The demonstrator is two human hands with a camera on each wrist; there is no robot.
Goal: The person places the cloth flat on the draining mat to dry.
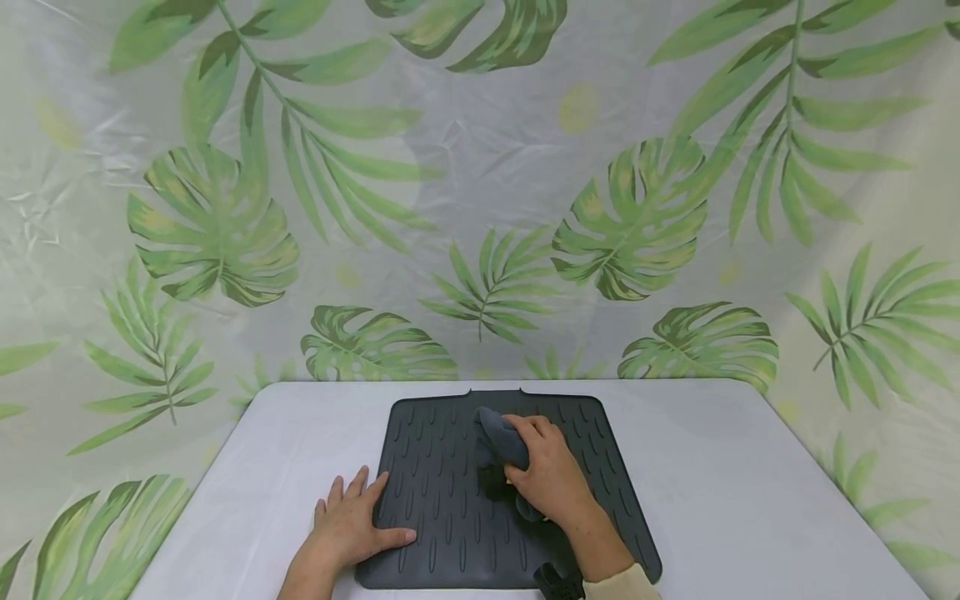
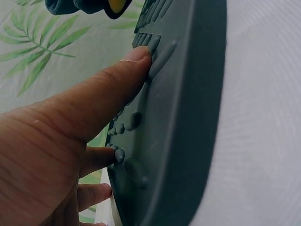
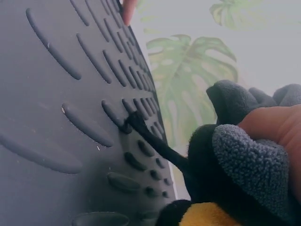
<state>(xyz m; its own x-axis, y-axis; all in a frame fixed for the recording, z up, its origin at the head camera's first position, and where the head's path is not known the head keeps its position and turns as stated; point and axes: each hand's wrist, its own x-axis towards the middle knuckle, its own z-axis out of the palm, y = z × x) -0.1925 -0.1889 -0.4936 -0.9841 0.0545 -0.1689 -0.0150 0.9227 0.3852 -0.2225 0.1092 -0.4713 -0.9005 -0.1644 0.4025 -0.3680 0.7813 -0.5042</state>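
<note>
A black rubber mat (image 1: 450,483) with raised oblong ridges lies on the white table. My left hand (image 1: 347,525) rests at the mat's left edge with its fingers spread; in the left wrist view the thumb (image 2: 110,84) presses on the ridged top. Over the middle of the mat, my right hand (image 1: 551,471) grips a bunched blue-grey cloth (image 1: 501,437). The right wrist view shows the cloth's fuzzy grey face (image 3: 251,155), a dark side and a yellow patch (image 3: 207,215). One thin dark end of it reaches down to the ridges.
The white table (image 1: 742,500) extends on both sides of the mat. Behind it hangs a leaf-patterned curtain (image 1: 495,192). A black strap (image 1: 558,581) sits at the right wrist, by a cream sleeve (image 1: 622,585).
</note>
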